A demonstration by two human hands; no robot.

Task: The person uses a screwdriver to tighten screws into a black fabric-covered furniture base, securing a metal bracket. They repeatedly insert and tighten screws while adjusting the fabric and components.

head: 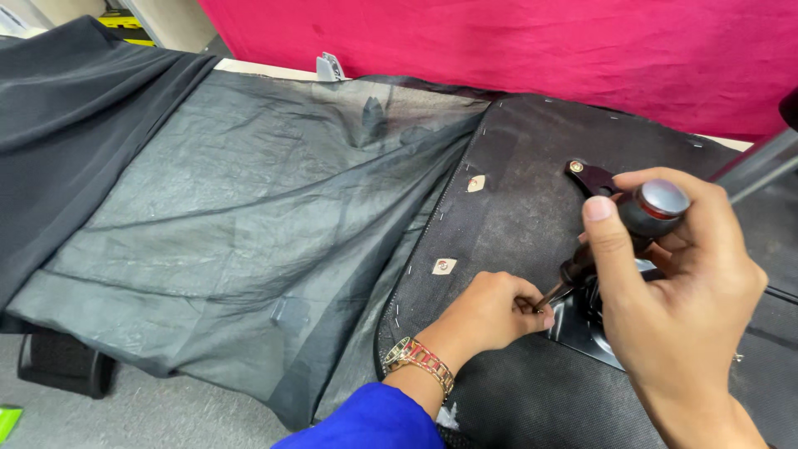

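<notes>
My right hand point(673, 274) grips the screwdriver point(619, 237) handle at three o'clock, tilting it so its tip meets the metal bracket point(582, 328), while my left hand point(490, 312) pinches closed around the tip to steady it.

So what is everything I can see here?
screwdriver: one, dark handle with silver cap, in the right hand
seat base: one, black felt underside, right half
metal plate: one, black, under the screwdriver tip
bracket: one, dark, top of the base
thin sheet: one, grey, left
cloth: one, magenta, behind
bracelet: one, gold and red, left wrist
left hand: steadying the tip
right hand: gripping the handle
</notes>
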